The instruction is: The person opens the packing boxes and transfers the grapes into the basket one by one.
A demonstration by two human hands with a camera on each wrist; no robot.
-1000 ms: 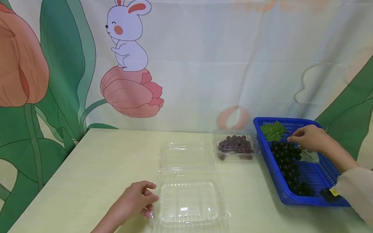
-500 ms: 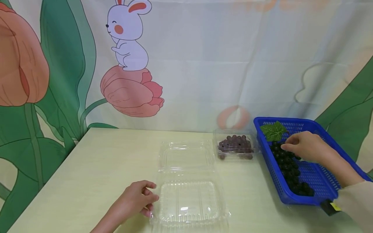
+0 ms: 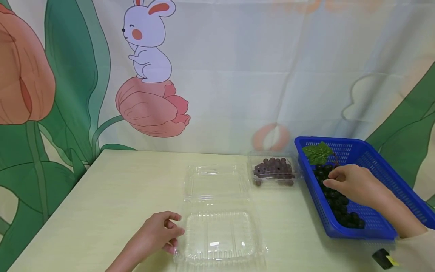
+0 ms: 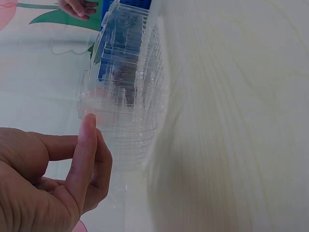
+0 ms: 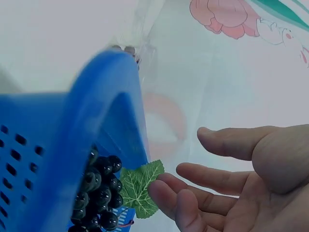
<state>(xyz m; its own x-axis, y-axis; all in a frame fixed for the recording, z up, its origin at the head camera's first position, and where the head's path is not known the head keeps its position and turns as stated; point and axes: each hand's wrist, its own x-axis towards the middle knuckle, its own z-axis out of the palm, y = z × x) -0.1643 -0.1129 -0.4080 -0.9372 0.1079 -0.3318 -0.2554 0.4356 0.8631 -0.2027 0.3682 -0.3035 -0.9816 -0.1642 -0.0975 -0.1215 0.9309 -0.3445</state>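
Observation:
Dark artificial grapes [image 3: 341,211] with a green leaf [image 3: 317,153] lie along the left side of a blue plastic basket [image 3: 321,206]. Over the grapes hovers my right hand [image 3: 357,187], thumb and fingers apart and nothing between them in the right wrist view. It covers part of the bunch. A clear plastic clamshell box [image 3: 221,234] lies unfolded on the table, its lid [image 3: 217,183] toward the back. My left hand [image 3: 156,232] is at the box's left edge, fingers loosely bent, fingertips right at the rim [image 4: 83,99] in the left wrist view.
A lidded clear box with reddish-purple grapes [image 3: 274,170] stands behind, between the unfolded lid and the basket. A printed curtain [image 3: 221,94] hangs along the table's back edge. A black device with a yellow tab [image 3: 382,258] is by the right sleeve.
My right hand has moved left and nearer to me, from beside the grape stem to over the bunch, and its fingers look wider apart. The left hand and the unfolded box stay put.

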